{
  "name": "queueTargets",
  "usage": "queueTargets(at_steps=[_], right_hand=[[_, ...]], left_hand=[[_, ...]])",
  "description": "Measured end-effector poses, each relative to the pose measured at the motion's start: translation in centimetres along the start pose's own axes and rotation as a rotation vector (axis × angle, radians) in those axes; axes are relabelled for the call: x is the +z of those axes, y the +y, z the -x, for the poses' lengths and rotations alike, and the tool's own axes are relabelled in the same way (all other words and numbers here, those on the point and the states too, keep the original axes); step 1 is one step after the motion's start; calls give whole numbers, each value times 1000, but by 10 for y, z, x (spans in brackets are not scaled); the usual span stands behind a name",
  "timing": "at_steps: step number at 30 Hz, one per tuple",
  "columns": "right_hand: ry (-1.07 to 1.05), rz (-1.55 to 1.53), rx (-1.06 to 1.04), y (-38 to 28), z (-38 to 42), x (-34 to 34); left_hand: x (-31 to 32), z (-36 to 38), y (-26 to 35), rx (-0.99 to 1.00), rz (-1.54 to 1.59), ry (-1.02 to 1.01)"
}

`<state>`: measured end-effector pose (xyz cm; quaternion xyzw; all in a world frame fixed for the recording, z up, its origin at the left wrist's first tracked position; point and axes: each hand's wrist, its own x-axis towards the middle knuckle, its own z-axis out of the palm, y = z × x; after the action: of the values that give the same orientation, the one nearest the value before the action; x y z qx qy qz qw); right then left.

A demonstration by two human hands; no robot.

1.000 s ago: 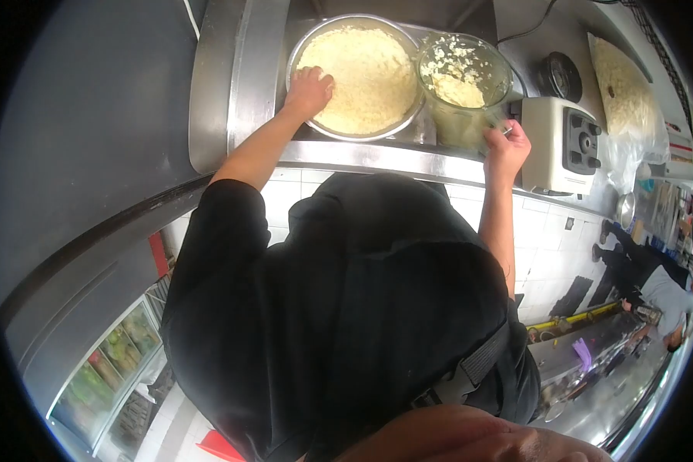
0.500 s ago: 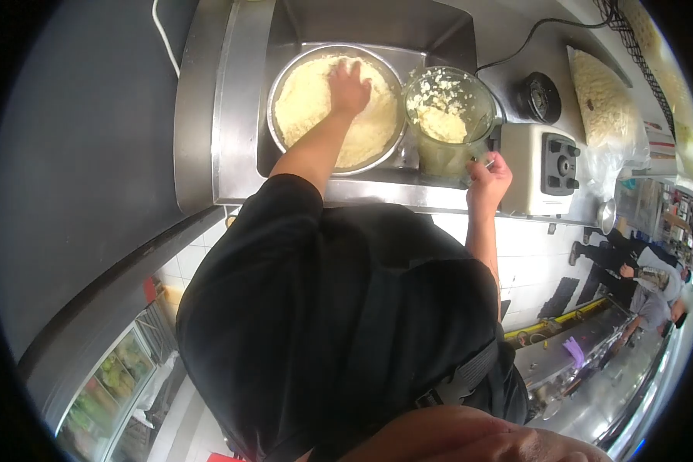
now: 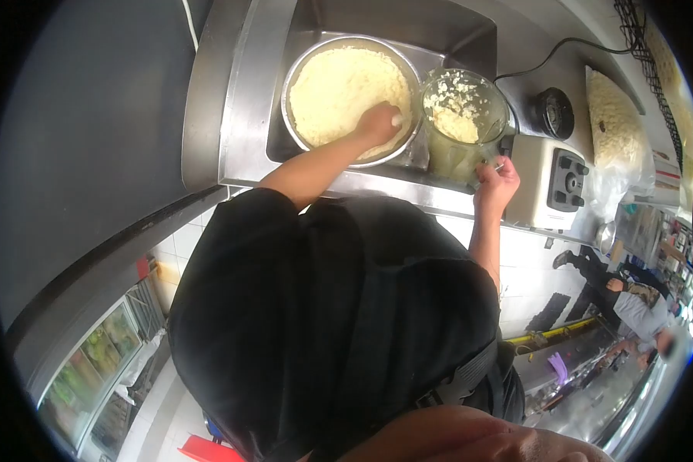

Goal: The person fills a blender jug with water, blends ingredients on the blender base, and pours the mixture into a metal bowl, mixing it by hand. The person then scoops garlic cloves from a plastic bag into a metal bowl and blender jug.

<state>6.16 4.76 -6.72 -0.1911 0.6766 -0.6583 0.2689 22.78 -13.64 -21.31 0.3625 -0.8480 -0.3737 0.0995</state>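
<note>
A wide, round metal bowl (image 3: pixel 287 104) is set in the steel sink (image 3: pixel 393 17) and is filled with a pale yellow, crumbly mass (image 3: pixel 346 85), spread into a broad layer. Just beside it, a see-through jug (image 3: pixel 448 160) is seen with a soft yellow lump (image 3: pixel 454 123) inside and white crumbs stuck to its wall; whether it is stood on the sink floor cannot be told.

The hands are held apart. The left hand (image 3: pixel 381 125) is lowered to the mass near the bowl's right side, its fingers curled under and hidden, so whether anything is gripped cannot be told. The bowl's near rim is partly covered by the left forearm. The right hand (image 3: pixel 498 179) is closed at the jug's near right side, where the grip is partly hidden.

To the right, a cream blender base (image 3: pixel 527 185) with a dark, pegged panel is placed on the metal worktop (image 3: pixel 527 31). Behind it, a round black part (image 3: pixel 553 113) and a clear plastic bag (image 3: pixel 613 127) of pale, lumpy pieces are seen.
</note>
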Motion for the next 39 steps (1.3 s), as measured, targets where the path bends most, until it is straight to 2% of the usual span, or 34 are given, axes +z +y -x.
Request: queueTargets(at_steps=[1, 3, 4, 6, 7, 9, 10, 12, 13, 14, 17, 18, 19, 20, 21, 23, 24, 26, 27, 29, 30, 32, 33, 35, 37, 39], right_hand=[[-1, -35, -19, 2, -1, 0], [1, -77, -40, 3, -2, -2], [-20, -87, -37, 2, -3, -3], [-31, -103, -34, 3, -3, -4], [-43, -85, -33, 4, -4, -4], [-34, -67, -39, 4, -6, -7], [-61, -52, -38, 4, -7, -6], [-81, 0, -15, 4, -9, -7], [-72, -5, -22, 6, -10, -8], [-90, -7, -36, 6, -11, -7], [-90, 6, -46, 2, -11, -4], [-93, 5, -40, 4, -12, -4], [-94, 6, -33, 5, -12, -4], [-85, 41, -11, -1, -10, -1], [-76, 33, -13, 1, -11, -2], [-79, 84, -4, 8, -18, -6], [-96, 91, -9, 7, -20, -8], [-81, 131, 42, 8, -20, -14], [-89, 170, 59, 8, -25, -15], [-76, 146, 68, 8, -29, -17], [-72, 121, 71, 7, -34, -18], [-74, 76, 85, 9, -40, -21], [-75, 34, 103, 10, -40, -25], [-47, -12, 74, 24, -45, -29], [-11, -125, 101, 21, -53, -25], [18, -116, 81, 9, -66, -16]], left_hand=[[-5, 6, 3, 1, -6, -1], [-25, 16, 14, -502, 541, -5], [-26, 16, 7, -499, 533, -5], [-30, 14, -13, -719, 1483, 71], [-37, 13, -20, -716, 1476, 62], [-67, 6, -13, -544, 1676, 77], [-83, 0, 1, -534, 1672, 58], [-125, -2, 45, -190, 1643, 81], [-142, -3, 74, -183, 1639, 70], [-160, -2, 106, -88, 1569, 120], [-161, -14, 163, 78, 1300, 226], [-153, -16, 175, 127, 1075, 249], [-131, -26, 174, 327, 746, 287], [-118, -31, 172, 421, 329, 82], [-114, -32, 170, 428, 323, 75], [-110, -34, 166, 355, 153, -162], [-122, -37, 173, 376, 268, 51], [-153, -46, 176, 293, 231, 204], [-158, -55, 169, 294, 233, 189], [-170, -80, 157, 132, 287, 128], [-170, -103, 144, 135, 286, 131], [-157, -156, 110, -29, 660, 18], [-153, -180, 101, -35, 665, 8], [-153, -234, 93, -187, 806, -10], [-146, -273, 93, -214, 777, 21], [-136, -308, 88, -245, 746, 47]])
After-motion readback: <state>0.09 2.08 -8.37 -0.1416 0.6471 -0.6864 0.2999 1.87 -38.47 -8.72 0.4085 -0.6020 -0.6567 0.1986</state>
